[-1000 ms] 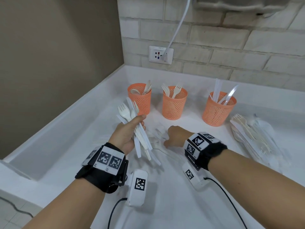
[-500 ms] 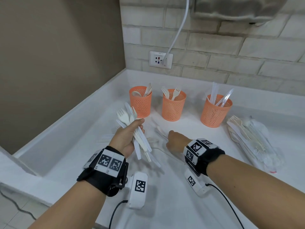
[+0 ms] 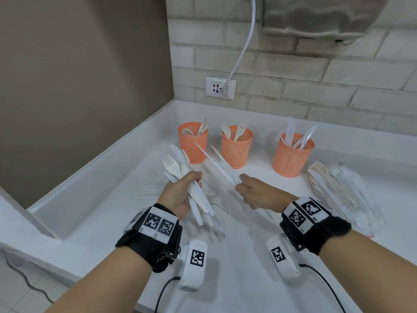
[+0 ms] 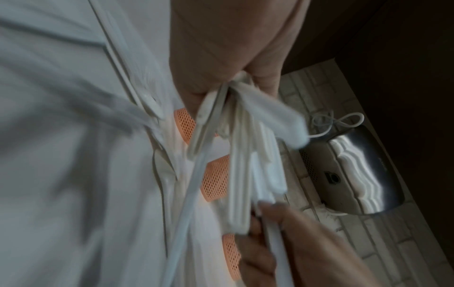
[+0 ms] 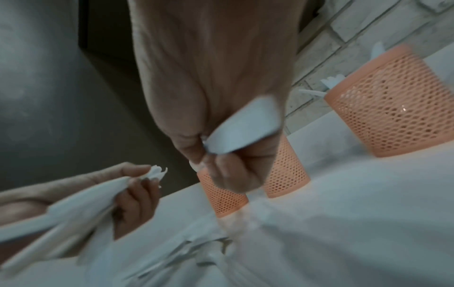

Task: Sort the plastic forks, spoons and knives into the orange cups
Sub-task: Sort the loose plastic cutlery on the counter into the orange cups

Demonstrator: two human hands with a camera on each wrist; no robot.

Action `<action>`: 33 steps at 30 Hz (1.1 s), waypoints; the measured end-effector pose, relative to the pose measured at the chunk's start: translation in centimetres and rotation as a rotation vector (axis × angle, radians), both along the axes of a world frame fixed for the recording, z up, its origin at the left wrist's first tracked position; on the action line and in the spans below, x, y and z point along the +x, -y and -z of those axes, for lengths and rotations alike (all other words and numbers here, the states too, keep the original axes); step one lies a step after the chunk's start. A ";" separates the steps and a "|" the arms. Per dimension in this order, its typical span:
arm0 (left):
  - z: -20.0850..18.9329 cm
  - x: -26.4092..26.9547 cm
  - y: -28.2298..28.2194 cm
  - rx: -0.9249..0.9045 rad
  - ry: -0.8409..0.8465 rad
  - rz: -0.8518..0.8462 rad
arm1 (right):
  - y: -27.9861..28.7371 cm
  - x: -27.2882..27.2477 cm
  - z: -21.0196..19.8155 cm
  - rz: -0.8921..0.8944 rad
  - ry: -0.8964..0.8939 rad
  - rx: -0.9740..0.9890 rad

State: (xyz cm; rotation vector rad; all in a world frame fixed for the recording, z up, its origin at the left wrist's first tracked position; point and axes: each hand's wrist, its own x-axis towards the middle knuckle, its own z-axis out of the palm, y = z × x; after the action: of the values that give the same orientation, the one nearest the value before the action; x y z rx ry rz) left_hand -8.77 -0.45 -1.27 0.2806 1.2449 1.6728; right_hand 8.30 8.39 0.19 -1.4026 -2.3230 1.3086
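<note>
My left hand grips a bundle of white plastic cutlery with fork heads fanning up and to the left; in the left wrist view the bundle hangs from the curled fingers. My right hand pinches two white plastic knives by their handle ends, blades pointing up-left toward the cups. In the right wrist view a knife handle sits between thumb and fingers. Three orange mesh cups stand behind: left cup with spoons, middle cup with forks, right cup with knives.
A pile of mixed cutlery and clear wrappers lies at the right on the white counter. Several loose pieces lie left of my left hand. A wall socket with a white cable is on the brick wall.
My right hand has lifted off the counter with two knives pinched in it. The left hand keeps its bundle, hardly moved.
</note>
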 end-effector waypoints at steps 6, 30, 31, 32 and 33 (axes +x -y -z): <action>-1.4 2.6 -1.0 0.093 -0.013 0.167 | 2.1 -0.6 -1.5 -0.092 -0.572 -0.544; -1.6 3.4 -2.3 0.180 -0.171 0.072 | 1.0 -0.9 -0.8 0.037 -0.377 0.118; -1.6 3.3 -2.3 0.183 -0.175 0.069 | 0.7 -1.0 -0.9 0.059 -0.372 0.160; -1.6 3.2 -2.4 0.183 -0.175 0.063 | 0.4 -1.1 -1.2 0.086 -0.387 0.188; -1.5 3.1 -2.4 0.183 -0.180 0.063 | 0.2 -1.1 -1.6 0.109 -0.425 0.207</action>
State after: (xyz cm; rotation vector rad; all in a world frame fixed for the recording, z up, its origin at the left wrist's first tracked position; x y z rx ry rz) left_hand -5.64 1.97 0.24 0.5872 1.2013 1.7385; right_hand 7.15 8.20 1.84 -1.0504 -2.0026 1.1610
